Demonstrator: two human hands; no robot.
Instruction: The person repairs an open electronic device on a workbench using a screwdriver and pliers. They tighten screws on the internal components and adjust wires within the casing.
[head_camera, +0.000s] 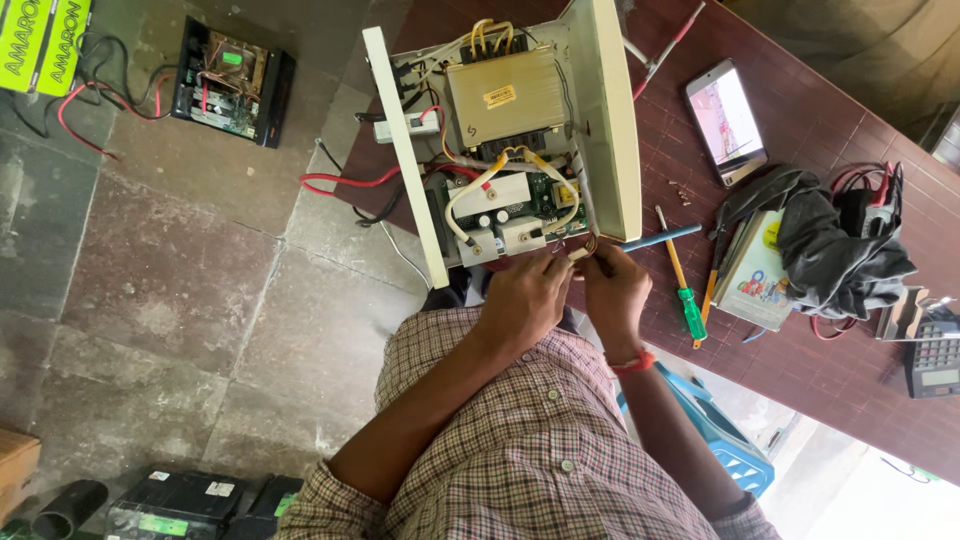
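Observation:
An opened white inverter case (610, 120) lies on a dark red table (800, 130), showing a metal transformer (505, 95) and a green circuit board (545, 200) with thick yellow-and-white wires (470, 190). My left hand (520, 298) and my right hand (615, 292) meet at the case's near edge. Their fingertips pinch a small connector with thin orange wires (583, 249). A red band circles my right wrist.
A blue rod (662, 237), a green-handled screwdriver (688, 305), a phone (727, 120), a book (755, 278), a dark cloth (840, 255) and a calculator (935, 362) lie on the table. On the stone floor are another opened unit (232, 82) and batteries (170, 505).

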